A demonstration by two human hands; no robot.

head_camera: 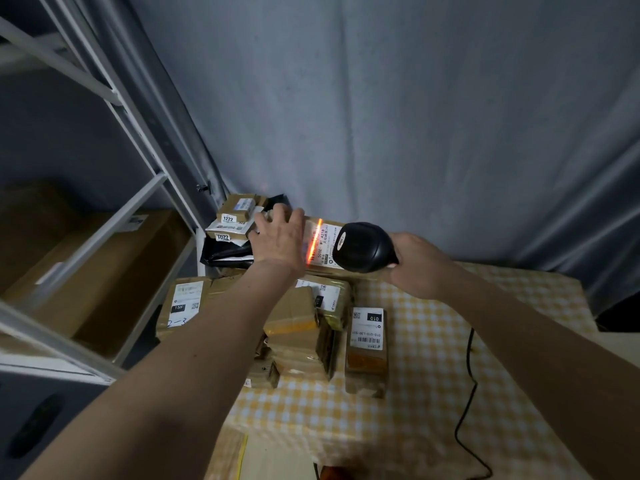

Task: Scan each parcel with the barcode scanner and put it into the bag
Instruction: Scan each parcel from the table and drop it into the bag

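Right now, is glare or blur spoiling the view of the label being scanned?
Head view: dim room; the orange scan line glows brightly across the white label of the brown cardboard parcel, washing out print beneath it. The black barcode scanner stays sharp; frame edges are soft and the white metal shelving bows from wide-angle distortion.

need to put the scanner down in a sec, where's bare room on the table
Bare checked cloth lies right of the parcel labelled 010, crossed only by the black cable, and in front of that parcel. Crowded: the parcel pile at the table's left and back.

Grey curtain [415, 116] behind; white shelving [104, 88] left.
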